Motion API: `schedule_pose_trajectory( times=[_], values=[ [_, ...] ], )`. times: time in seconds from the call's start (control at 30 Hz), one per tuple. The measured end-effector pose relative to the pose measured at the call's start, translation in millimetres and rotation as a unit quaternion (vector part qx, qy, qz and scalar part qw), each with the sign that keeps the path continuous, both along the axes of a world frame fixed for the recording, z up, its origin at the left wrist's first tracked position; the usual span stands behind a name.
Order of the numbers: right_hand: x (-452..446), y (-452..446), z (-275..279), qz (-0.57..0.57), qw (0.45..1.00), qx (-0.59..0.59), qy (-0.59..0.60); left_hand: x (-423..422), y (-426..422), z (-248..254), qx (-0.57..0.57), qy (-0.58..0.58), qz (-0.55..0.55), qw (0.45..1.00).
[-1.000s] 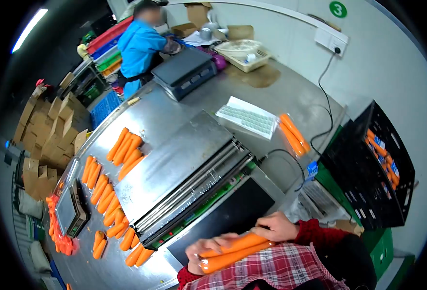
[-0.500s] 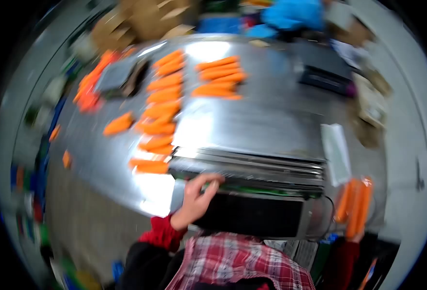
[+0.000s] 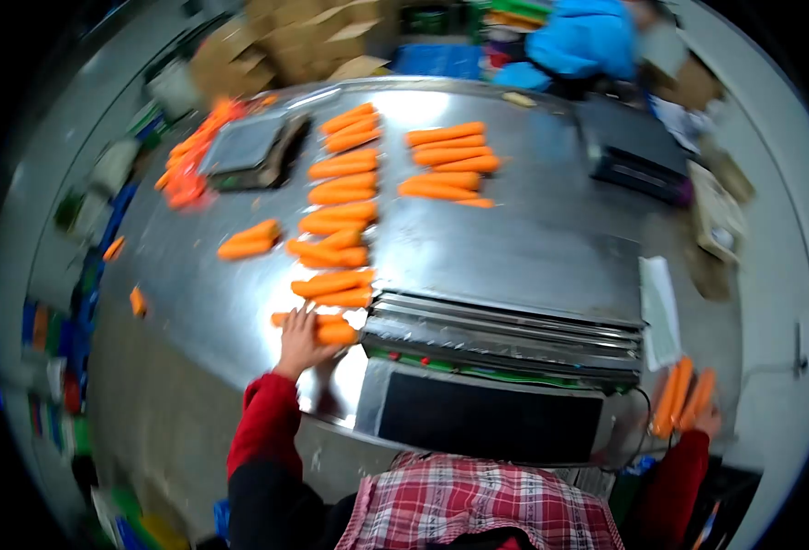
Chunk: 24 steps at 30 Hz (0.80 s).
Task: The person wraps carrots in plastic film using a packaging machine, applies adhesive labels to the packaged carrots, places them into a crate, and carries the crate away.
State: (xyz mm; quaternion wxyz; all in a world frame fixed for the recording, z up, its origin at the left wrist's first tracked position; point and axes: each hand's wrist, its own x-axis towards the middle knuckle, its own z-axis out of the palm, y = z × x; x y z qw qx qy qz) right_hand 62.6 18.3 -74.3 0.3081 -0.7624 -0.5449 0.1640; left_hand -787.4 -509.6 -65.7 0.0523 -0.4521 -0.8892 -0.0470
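Note:
My left hand point(image 3: 300, 341) lies with fingers spread on the nearest carrots point(image 3: 336, 333) of a long column of carrot groups, beside the left end of a metal wrapping machine point(image 3: 505, 335). At the far right, my right hand point(image 3: 709, 421) touches the lower end of wrapped carrots point(image 3: 682, 396); its fingers are partly hidden and blurred. Further back on the metal table point(image 3: 514, 220) lies a second group of carrots point(image 3: 450, 156). A smaller pair of carrots point(image 3: 249, 240) rests to the left of the column.
A scale point(image 3: 249, 147) stands at the back left beside red netting with carrots point(image 3: 189, 174). A dark device point(image 3: 634, 151) sits at the back right, near a person in blue point(image 3: 583, 41). Cardboard boxes point(image 3: 304, 41) are piled behind the table. A white-green sheet point(image 3: 661, 312) lies right of the machine.
The carrots once held between both hands now lie at the right by my right hand. My left hand has moved from the machine's front left onto the nearest carrots. The view has turned left.

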Motion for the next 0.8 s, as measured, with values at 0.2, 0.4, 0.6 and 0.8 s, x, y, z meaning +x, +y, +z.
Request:
schedule_pose_trajectory(
  times=[0.2, 0.4, 0.6, 0.8],
  values=[
    [-146, -109, 90, 0.117, 0.982, 0.14, 0.054, 5, -19, 26, -0.127, 0.012, -0.138, 0.982],
    [-223, -195, 128, 0.152, 0.985, 0.073, 0.042, -11, 2, 31, -0.237, -0.088, -0.153, 0.955],
    [-208, -227, 99, 0.183, 0.972, 0.045, 0.14, -5, 3, 42, -0.177, -0.226, -0.006, 0.958],
    [-180, -235, 134, 0.131, 0.981, -0.058, 0.129, -40, -14, 109, -0.16, -0.222, 0.098, 0.957]
  ],
)
